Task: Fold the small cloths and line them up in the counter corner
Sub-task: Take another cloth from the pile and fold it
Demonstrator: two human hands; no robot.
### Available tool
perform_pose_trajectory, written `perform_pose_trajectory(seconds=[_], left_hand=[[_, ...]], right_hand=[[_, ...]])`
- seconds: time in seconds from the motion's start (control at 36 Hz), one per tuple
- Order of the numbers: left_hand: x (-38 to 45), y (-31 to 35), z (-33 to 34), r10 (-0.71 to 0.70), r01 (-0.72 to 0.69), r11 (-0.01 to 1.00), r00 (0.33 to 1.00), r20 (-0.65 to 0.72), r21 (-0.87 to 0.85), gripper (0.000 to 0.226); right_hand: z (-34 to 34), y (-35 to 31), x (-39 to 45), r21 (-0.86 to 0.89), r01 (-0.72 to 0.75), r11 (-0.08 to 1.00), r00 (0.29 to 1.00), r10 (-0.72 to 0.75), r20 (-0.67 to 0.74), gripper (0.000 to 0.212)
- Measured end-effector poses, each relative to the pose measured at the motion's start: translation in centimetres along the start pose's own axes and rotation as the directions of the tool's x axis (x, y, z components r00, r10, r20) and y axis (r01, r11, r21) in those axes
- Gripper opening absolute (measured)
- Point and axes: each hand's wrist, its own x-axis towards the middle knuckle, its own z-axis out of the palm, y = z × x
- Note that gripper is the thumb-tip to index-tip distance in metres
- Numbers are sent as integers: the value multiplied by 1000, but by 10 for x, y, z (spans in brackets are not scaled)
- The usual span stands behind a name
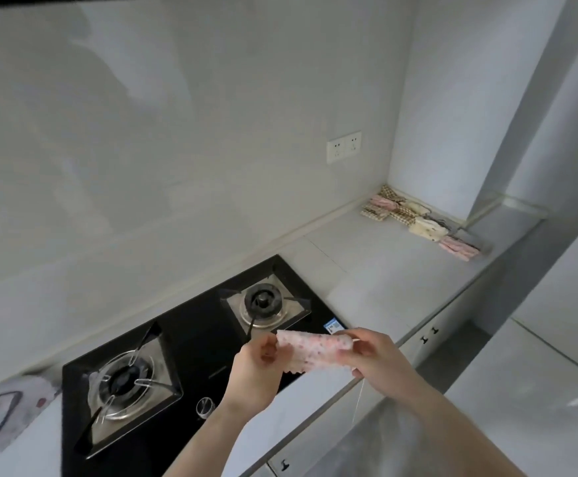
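Both hands hold a pink dotted cloth [315, 351] in the air over the front edge of the hob [191, 339]: the left hand [258, 364] pinches one end, the right hand [377, 356] grips the other, and the cloth hangs stretched between them, seemingly folded once. A row of folded cloths [421, 222] already lies in the far counter corner, against the side wall, so most of the work looks done. This cloth probably needs another fold before joining the near end of that row. At the far left edge lies more fabric [12, 411], blurred; whether it is another cloth to fold I cannot tell. Bare counter [384, 287] lies between the hands and the row; nothing blocks the way. A wall socket [344, 146] sits above.
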Motion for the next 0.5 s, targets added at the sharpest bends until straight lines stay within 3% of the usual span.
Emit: perform_pose_trajectory(seconds=[0.19,0.42,0.5], left_hand=[[64,36,32,26,-27,998,1000,10,58,10],[151,66,63,62,-88,981,987,148,172,21],[183,77,72,89,-130,968,978,191,216,14]], right_hand=[[-44,16,46,-51,-77,996,993,72,-94,17],[-98,23,94,-11,-186,982,971,183,-153,22],[-115,26,114,-24,-176,984,966,168,-195,15]])
